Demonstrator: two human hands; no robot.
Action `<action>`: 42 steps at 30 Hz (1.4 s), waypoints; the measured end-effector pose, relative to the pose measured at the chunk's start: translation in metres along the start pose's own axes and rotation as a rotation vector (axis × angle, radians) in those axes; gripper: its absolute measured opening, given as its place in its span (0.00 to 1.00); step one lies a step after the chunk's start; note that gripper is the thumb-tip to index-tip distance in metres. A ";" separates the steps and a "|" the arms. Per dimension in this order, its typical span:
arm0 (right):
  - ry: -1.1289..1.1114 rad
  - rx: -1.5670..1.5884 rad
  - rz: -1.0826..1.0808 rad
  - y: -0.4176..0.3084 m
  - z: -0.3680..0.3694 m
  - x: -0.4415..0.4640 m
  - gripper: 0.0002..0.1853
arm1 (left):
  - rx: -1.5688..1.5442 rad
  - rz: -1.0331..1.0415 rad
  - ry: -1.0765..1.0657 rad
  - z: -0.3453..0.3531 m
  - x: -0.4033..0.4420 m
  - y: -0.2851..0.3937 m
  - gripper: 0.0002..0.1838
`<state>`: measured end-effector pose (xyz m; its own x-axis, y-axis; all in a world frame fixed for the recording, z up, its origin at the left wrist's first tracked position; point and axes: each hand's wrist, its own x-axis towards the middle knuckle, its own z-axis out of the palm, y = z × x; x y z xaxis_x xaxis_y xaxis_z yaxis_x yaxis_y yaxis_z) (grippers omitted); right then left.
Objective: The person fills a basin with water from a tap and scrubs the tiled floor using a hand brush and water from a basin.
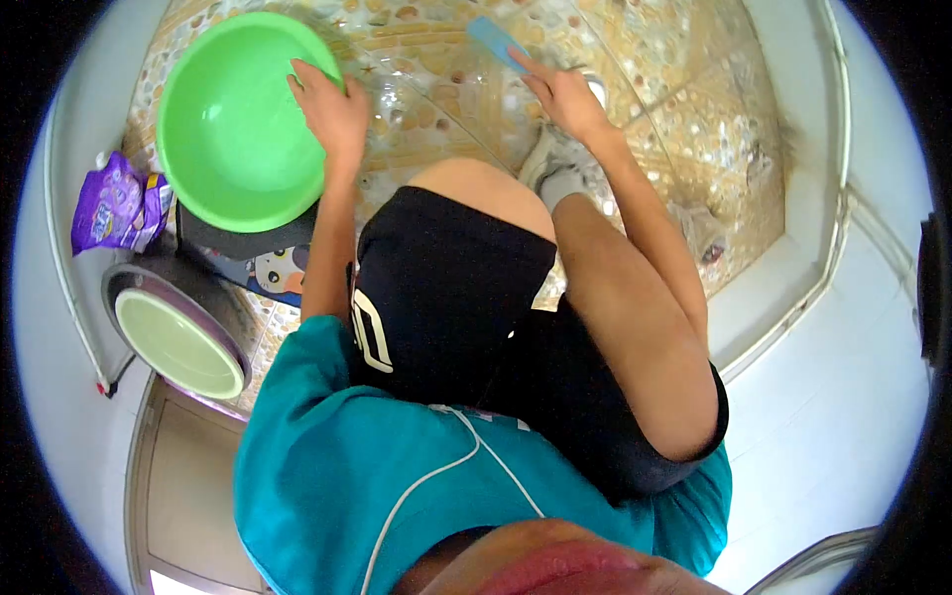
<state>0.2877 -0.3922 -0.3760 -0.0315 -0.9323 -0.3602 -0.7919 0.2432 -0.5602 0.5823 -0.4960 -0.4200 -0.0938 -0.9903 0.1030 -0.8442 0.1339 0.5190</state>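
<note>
A bright green plastic basin (pixel 243 119) stands at the upper left, with no load visible inside. My left hand (pixel 332 114) is over its right rim, fingers on the inner side and thumb toward the outside, closed on the edge. In my right hand (pixel 565 99) is the end of what looks like a blue scrub brush (pixel 495 43); its underside is hidden. The brush is at the wet patterned floor (pixel 436 99), and whether it touches the tiles cannot be made out. Just below that hand is my shoe (pixel 540 159).
A purple plastic packet (pixel 114 203) leans by the left wall, beside the green basin. Nested pale and dark basins (pixel 183 342) lie below it. A cartoon-print mat (pixel 273 268) is partly under the green basin. White pipes (pixel 843 119) run along the walls. A crumpled clear bag (pixel 702 233) lies at right.
</note>
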 end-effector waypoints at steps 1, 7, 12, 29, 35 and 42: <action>0.041 0.055 0.020 0.006 0.001 -0.008 0.23 | 0.109 0.065 0.003 -0.002 0.002 0.004 0.35; 0.129 0.172 0.158 0.014 0.017 -0.033 0.25 | 0.068 -0.074 -0.040 0.000 0.012 0.013 0.26; 0.152 0.234 0.275 0.042 0.050 -0.059 0.25 | 0.061 -0.071 -0.054 -0.006 0.006 0.012 0.27; 0.499 0.774 0.538 0.082 0.075 -0.107 0.24 | -0.014 0.556 -0.399 0.028 0.003 0.070 0.36; 0.493 0.752 0.591 0.072 0.073 -0.127 0.24 | 0.028 0.616 -0.622 0.028 0.001 0.091 0.37; 0.502 0.632 0.551 0.058 0.035 -0.163 0.24 | -0.002 0.762 -0.681 0.014 0.022 0.063 0.37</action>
<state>0.2677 -0.2166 -0.3759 -0.6711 -0.6153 -0.4136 -0.1202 0.6408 -0.7582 0.5199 -0.5095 -0.3974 -0.8862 -0.4529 -0.0976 -0.4337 0.7369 0.5185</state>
